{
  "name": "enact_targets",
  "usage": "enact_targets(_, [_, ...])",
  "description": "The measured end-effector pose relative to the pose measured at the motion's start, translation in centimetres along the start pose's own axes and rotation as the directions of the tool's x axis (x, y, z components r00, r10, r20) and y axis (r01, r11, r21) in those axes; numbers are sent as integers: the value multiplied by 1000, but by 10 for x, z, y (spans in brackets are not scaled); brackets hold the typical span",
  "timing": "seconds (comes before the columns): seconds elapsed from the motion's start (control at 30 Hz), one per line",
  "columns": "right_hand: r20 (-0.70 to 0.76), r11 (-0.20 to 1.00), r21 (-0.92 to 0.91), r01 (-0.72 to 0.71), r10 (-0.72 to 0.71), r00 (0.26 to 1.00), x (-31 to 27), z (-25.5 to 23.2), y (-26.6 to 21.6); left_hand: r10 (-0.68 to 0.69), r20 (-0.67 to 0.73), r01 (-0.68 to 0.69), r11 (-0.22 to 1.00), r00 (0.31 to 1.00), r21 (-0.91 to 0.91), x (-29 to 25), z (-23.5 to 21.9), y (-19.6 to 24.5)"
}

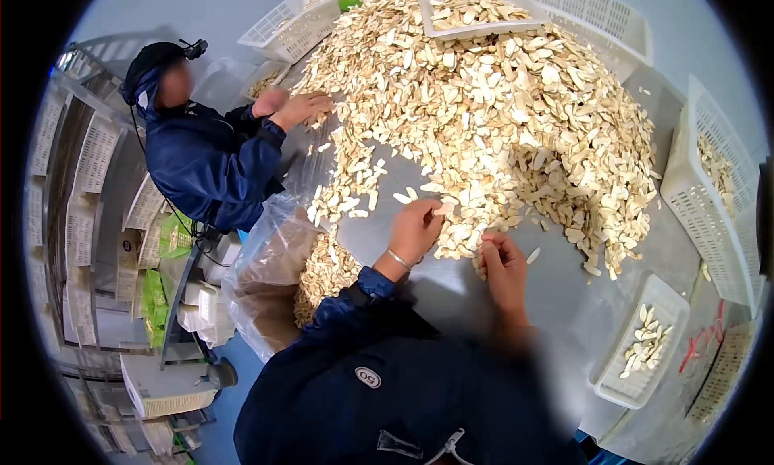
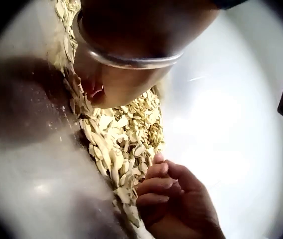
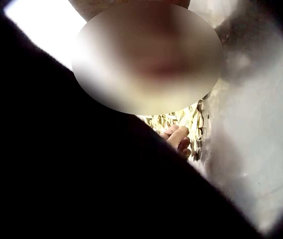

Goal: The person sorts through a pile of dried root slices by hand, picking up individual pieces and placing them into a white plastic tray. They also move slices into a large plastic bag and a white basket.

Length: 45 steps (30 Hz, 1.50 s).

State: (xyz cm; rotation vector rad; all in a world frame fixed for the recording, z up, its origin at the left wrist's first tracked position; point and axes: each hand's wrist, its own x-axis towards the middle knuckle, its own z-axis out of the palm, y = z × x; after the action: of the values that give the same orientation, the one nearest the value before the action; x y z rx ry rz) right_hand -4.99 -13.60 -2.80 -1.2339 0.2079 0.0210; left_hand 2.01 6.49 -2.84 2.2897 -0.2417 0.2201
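Note:
Pale dried slices [image 1: 484, 118] form a large heap on the metal table [image 1: 459, 296]. At the heap's near edge, the left hand [image 1: 414, 235], with a bracelet at its wrist, pinches a slice [image 1: 443, 209] between thumb and fingers. The right hand [image 1: 505, 271] is just to its right, fingers bent beside the slices; whether it holds one is hidden. In the left wrist view the right hand [image 2: 178, 201] shows curled fingers by the slices [image 2: 126, 144]. The right wrist view is mostly dark and blurred, with the left fingertips [image 3: 177, 139] at the slices.
Another person [image 1: 210, 155] at the left reaches into the heap. A lined bag of slices [image 1: 326, 271] hangs at the table's left edge. A small white tray [image 1: 601, 380] with several slices lies at right, near a tall basket [image 1: 701, 231]. More baskets [image 1: 592, 18] stand behind.

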Motion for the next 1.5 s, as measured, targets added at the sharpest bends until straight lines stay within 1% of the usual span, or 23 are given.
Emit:
enact_targets(0.03, [13,1000,3,6,-6,1000,0,1,-1,-128,29,130,986,991,-104,-4,-3,0])
enact_targets(0.07, [28,1000,6,12,-12,1000,0,2,0,-192,79,206,943,978,-262,-8,-5,-4])
enact_targets(0.1, [40,1000,3,11,-11,999,0,2,2,-245,137,280,868,960,-410,-11,-6,-8])
enact_targets(0.13, [51,1000,-1,13,-13,999,1,1,4,-285,201,349,763,937,-544,-13,-7,-10])
enact_targets(0.23, [116,997,-32,64,-60,991,5,-4,14,-294,313,430,623,903,-654,-21,-15,2])
enact_targets(0.27, [144,995,-44,90,-82,986,5,-6,17,-313,344,463,535,885,-706,-22,-14,9])
enact_targets(0.33, [135,994,11,107,-108,985,3,1,15,-339,407,515,343,848,-786,-25,-12,20])
enact_targets(0.43, [159,995,31,95,-99,982,1,1,14,-382,561,644,135,735,-753,-28,-14,27])
enact_targets(0.57, [189,1000,4,15,-16,982,0,0,12,-388,534,633,193,751,-750,-35,-4,21])
enact_targets(0.63, [148,999,13,40,-41,988,-2,3,7,-390,509,613,211,767,-762,-38,2,16])
enact_targets(0.67, [127,999,17,51,-53,991,-3,3,5,-362,460,572,325,811,-753,-39,5,7])
enact_targets(0.73, [-68,996,64,67,-63,996,-1,2,0,-283,367,463,535,886,-707,-35,5,-1])
enact_targets(0.77, [-162,993,86,78,-63,985,1,1,-2,-222,219,310,751,950,-584,-35,8,-4])
enact_targets(0.8, [-181,992,91,88,-70,981,2,0,-4,-119,88,144,906,989,-399,-32,4,8])
enact_targets(0.83, [-201,991,97,98,-77,977,3,-2,-6,18,-16,-20,985,1000,-169,-27,2,17])
enact_targets(0.87, [-220,989,103,107,-82,972,3,-3,-7,125,-46,-128,988,991,-89,-22,2,22])
enact_targets(0.93, [-163,990,75,117,-103,981,2,-6,-3,340,-80,-334,940,937,75,-9,5,32])
enact_targets(1.03, [-130,989,80,122,-111,985,2,-6,-4,303,58,-308,945,951,107,-5,2,45])
enact_targets(1.13, [-131,990,86,110,-98,987,1,-5,-6,145,123,-165,971,982,173,-2,1,41])
enact_targets(1.23, [-133,991,104,88,-74,988,0,-2,-11,-45,30,48,994,999,-99,-4,9,20])
enact_targets(1.33, [-99,989,127,74,-62,993,0,-1,-10,-146,62,159,937,987,-311,-7,8,7])
enact_targets(1.43, [-55,988,137,71,-63,996,2,-4,-3,-172,77,188,932,982,-310,-7,5,10])
enact_targets(1.5, [-44,988,138,67,-61,997,2,-5,-1,-103,73,116,972,992,-206,-4,3,20])
